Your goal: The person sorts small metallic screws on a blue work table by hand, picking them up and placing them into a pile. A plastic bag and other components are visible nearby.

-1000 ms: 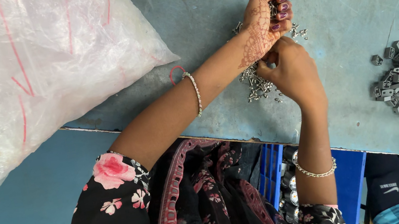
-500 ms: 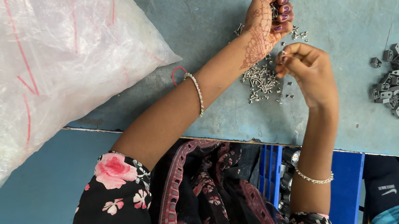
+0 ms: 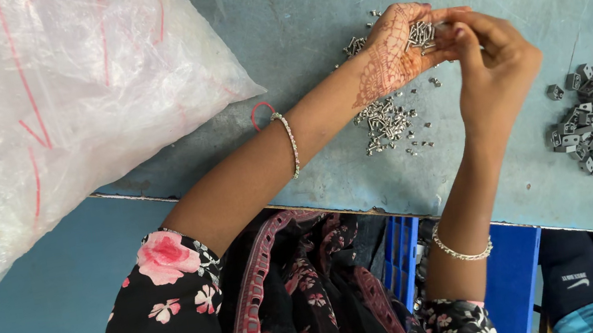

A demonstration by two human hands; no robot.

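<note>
The left hand (image 3: 394,52) is cupped, palm up, holding a small bunch of screws (image 3: 421,32). The right hand (image 3: 492,55) is right beside it, fingers pinched at those screws. More screws (image 3: 386,122) lie on the surface (image 3: 300,3) just below both hands.

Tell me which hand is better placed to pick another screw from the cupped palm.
Probably the right hand: its fingertips already touch the small silver screws held in the left hand. The left hand's palm is full, so it looks tied up holding them.
</note>
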